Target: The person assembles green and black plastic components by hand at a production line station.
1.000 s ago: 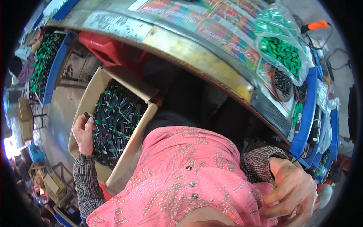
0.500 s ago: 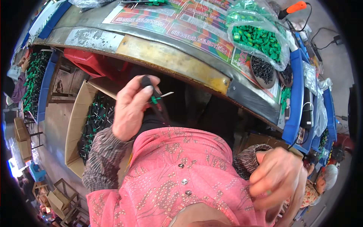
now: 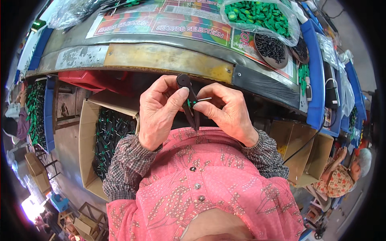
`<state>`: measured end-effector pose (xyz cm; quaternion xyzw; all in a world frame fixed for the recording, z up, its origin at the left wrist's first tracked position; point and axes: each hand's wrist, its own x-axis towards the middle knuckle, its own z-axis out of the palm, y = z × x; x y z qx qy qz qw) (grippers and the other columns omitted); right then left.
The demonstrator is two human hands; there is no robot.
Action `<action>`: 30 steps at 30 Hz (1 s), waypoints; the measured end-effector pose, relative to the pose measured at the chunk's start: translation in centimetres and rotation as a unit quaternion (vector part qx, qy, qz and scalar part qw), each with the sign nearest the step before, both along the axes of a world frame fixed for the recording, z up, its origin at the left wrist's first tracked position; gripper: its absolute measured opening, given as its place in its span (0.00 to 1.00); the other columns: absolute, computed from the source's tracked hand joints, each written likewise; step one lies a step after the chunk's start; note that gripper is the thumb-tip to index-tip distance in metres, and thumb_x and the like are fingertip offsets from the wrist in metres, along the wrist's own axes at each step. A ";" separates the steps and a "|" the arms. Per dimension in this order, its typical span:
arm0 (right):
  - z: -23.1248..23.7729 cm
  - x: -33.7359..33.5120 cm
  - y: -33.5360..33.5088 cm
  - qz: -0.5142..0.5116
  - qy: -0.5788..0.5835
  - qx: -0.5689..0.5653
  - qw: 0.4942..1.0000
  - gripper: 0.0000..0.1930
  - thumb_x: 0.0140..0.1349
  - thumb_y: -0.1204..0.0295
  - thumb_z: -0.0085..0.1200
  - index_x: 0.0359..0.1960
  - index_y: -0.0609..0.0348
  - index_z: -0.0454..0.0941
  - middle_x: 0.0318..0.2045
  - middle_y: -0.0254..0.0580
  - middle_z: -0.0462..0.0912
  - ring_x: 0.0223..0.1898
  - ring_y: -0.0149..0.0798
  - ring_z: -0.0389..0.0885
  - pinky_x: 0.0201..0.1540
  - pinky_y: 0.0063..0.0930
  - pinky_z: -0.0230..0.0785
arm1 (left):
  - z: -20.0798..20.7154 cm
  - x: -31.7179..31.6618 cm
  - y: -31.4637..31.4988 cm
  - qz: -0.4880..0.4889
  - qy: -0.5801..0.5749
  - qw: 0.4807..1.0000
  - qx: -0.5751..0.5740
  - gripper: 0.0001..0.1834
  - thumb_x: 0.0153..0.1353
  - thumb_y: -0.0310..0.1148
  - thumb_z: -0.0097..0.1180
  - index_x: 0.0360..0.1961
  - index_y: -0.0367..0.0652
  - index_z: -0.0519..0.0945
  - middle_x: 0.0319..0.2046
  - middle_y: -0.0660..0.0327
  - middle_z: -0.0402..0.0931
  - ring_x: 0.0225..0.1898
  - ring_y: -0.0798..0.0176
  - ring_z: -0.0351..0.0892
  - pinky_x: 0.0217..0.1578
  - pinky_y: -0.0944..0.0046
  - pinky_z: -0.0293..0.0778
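Black piece [image 3: 192, 95], one, between two hands [image 3: 159, 107] [image 3: 230, 107]; one silvery rod [image 3: 205, 99]

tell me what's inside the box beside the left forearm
Black pieces with green and silvery bits show; the left sleeve covers part, and deeper layers are hidden.

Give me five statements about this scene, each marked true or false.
1. The left hand pinches a black-and-green piece. True.
2. The right hand hangs far away from that piece. False: the right hand is up close beside it, the fingers near the thin metal pin.
3. The open box with many similar pieces is on the person's right. False: this open box is on the left.
4. A clear plastic bag of green parts lies on the table. True.
5. Both sleeves are checked. True.
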<state>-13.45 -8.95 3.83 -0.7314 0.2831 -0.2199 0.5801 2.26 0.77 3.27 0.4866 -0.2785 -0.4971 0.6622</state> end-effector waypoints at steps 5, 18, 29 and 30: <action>-0.6 0.4 0.4 0.010 -0.040 0.056 0.998 0.12 0.60 0.70 0.63 0.36 0.69 0.78 0.25 0.38 0.81 0.28 0.23 0.79 0.30 0.20 0.73 | -0.8 -1.0 -0.6 0.015 -0.021 0.999 -0.023 0.11 0.64 0.25 0.57 0.46 0.33 0.77 0.35 0.67 0.76 0.33 0.78 0.73 0.34 0.75 0.74; -0.1 0.2 0.2 0.029 -0.051 0.121 0.991 0.12 0.56 0.81 0.63 0.41 0.67 0.77 0.35 0.36 0.80 0.37 0.25 0.79 0.38 0.20 0.76 | -1.2 -0.5 -0.4 -0.030 0.030 0.999 0.002 0.14 0.66 0.27 0.54 0.51 0.34 0.76 0.42 0.64 0.78 0.37 0.76 0.75 0.36 0.76 0.71; 1.4 -1.5 -1.4 0.089 -0.041 -0.129 0.987 0.14 0.51 0.72 0.67 0.36 0.64 0.78 0.29 0.42 0.79 0.28 0.38 0.78 0.29 0.28 0.70 | -0.3 -1.1 -1.0 -0.043 -0.001 0.999 0.005 0.10 0.65 0.29 0.57 0.43 0.34 0.77 0.36 0.64 0.78 0.35 0.75 0.74 0.36 0.75 0.71; 1.7 -2.0 -1.9 0.103 -0.025 -0.138 0.985 0.14 0.51 0.73 0.68 0.37 0.64 0.79 0.30 0.40 0.79 0.27 0.33 0.78 0.28 0.25 0.70 | -0.3 -1.2 -1.2 -0.040 -0.012 0.999 0.007 0.11 0.64 0.30 0.58 0.43 0.35 0.77 0.35 0.64 0.78 0.33 0.75 0.74 0.32 0.75 0.71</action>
